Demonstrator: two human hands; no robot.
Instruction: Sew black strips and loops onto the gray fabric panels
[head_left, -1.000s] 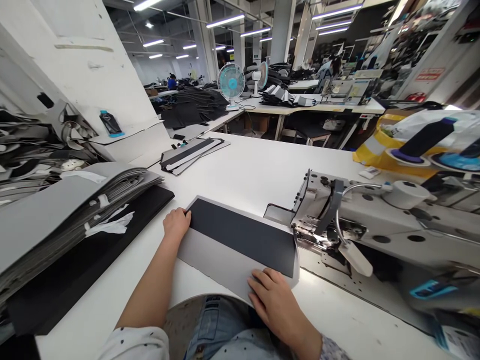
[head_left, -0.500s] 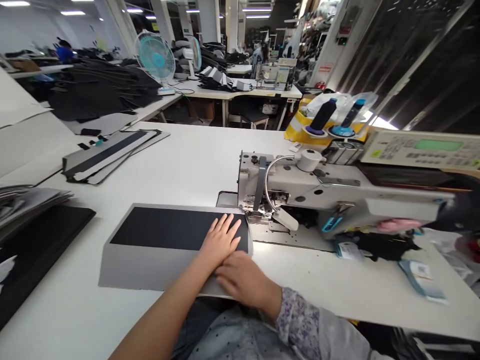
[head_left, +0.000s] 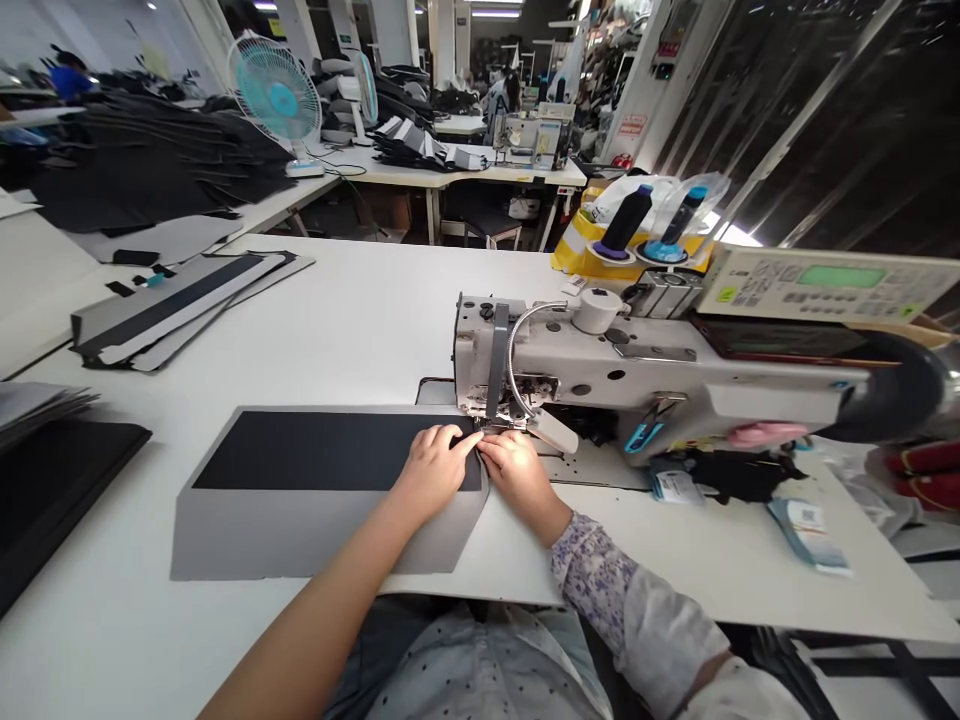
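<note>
A long grey panel (head_left: 300, 530) with a black strip (head_left: 300, 450) on top lies flat on the white table (head_left: 360, 320), its right end at the foot of a sewing machine (head_left: 600, 370). My left hand (head_left: 431, 468) rests on the strip's right end with its fingers curled, pinching the edge. My right hand (head_left: 514, 475) sits just beside it, fingertips pressed on the same corner right under the needle area. The two hands touch at the fingertips.
A stack of similar grey and black panels (head_left: 172, 305) lies at the far left. A black sheet (head_left: 52, 480) sits at the left edge. Thread cones (head_left: 626, 220) and a control panel (head_left: 825, 280) stand behind the machine. A fan (head_left: 276, 100) stands on another table.
Both hands have slid to the panel's right end by the needle; the left came from the far end. The panel sits closer under the machine head. My view has turned right.
</note>
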